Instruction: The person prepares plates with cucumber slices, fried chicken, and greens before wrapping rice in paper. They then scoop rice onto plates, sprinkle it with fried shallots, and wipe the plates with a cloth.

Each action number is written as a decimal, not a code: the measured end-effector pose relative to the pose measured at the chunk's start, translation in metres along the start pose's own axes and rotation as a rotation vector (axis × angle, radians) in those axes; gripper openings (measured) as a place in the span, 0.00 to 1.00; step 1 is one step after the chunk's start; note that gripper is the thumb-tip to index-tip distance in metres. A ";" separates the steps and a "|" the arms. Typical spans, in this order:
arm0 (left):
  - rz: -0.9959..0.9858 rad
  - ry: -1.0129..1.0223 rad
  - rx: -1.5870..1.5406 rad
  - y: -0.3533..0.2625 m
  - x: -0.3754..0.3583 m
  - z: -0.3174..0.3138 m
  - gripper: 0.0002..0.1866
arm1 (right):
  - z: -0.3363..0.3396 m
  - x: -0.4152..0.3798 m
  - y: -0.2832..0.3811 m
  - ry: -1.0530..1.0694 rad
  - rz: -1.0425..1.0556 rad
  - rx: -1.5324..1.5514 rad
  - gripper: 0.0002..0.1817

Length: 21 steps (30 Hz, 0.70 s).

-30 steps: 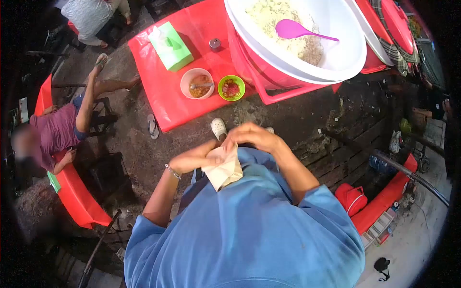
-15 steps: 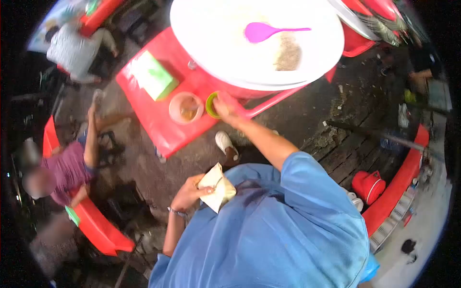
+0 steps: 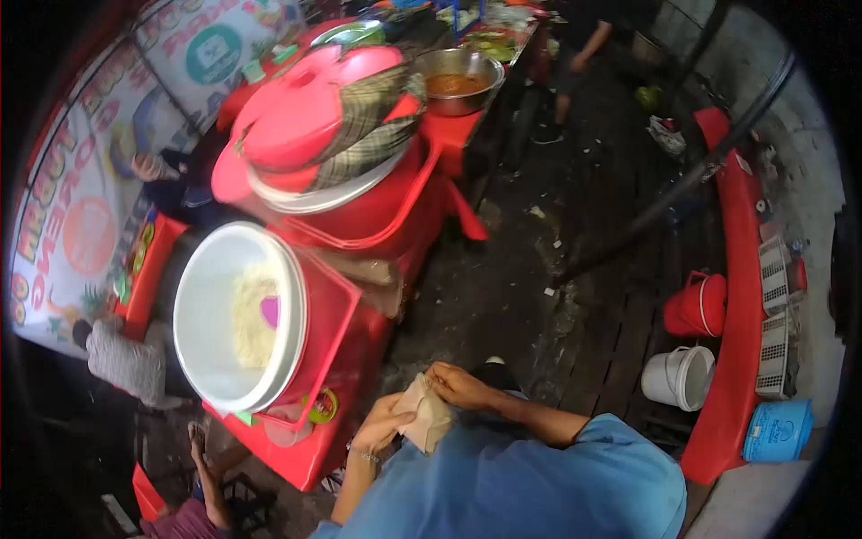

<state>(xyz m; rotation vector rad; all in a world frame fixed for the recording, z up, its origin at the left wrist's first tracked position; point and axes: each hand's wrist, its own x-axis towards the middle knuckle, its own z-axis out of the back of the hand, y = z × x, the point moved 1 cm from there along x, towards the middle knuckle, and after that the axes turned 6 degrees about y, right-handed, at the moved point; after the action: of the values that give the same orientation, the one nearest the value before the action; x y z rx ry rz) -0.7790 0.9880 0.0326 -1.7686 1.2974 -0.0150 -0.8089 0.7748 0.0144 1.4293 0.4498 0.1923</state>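
Observation:
A brown paper packet [image 3: 426, 415] is held in front of the blue shirt. My left hand [image 3: 382, 424] grips its left side, thumb across the front. My right hand [image 3: 458, 386] has its fingers closed at the packet's upper right edge. Left of my hands, a large white tub [image 3: 190, 314] holds white rice [image 3: 253, 337] with a pink spoon [image 3: 270, 311] in it. A small yellow-green container [image 3: 322, 406] is on the red table [image 3: 301, 456], near the tub's lower right side.
Stacked red tubs with a checked cloth [image 3: 359, 121] stand beyond the rice. A metal bowl [image 3: 456, 83] holds orange food. At right are a red bucket [image 3: 696, 307], a white bucket [image 3: 669, 377] and a red bench [image 3: 732, 269]. Several people are around.
The view has turned to the right. My right hand has left the green container on the table and come to the packet, which my left hand still holds.

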 end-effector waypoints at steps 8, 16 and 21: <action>-0.032 0.359 0.323 -0.046 0.186 -0.119 0.31 | 0.283 -0.076 0.015 -0.083 0.207 1.433 0.15; 0.209 0.039 -0.256 -0.071 0.299 -0.143 0.12 | 0.309 -0.117 0.008 0.038 -0.158 0.068 0.20; -0.281 -0.006 0.426 -0.142 0.457 -0.151 0.22 | 0.411 -0.028 -0.049 -0.929 -0.135 -0.150 0.25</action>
<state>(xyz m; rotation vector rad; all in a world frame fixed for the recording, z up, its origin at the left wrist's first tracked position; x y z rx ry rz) -0.5421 0.5466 -0.0012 -1.5600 0.9464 -0.4138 -0.6725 0.3835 0.0024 1.1839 -0.2333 -0.5271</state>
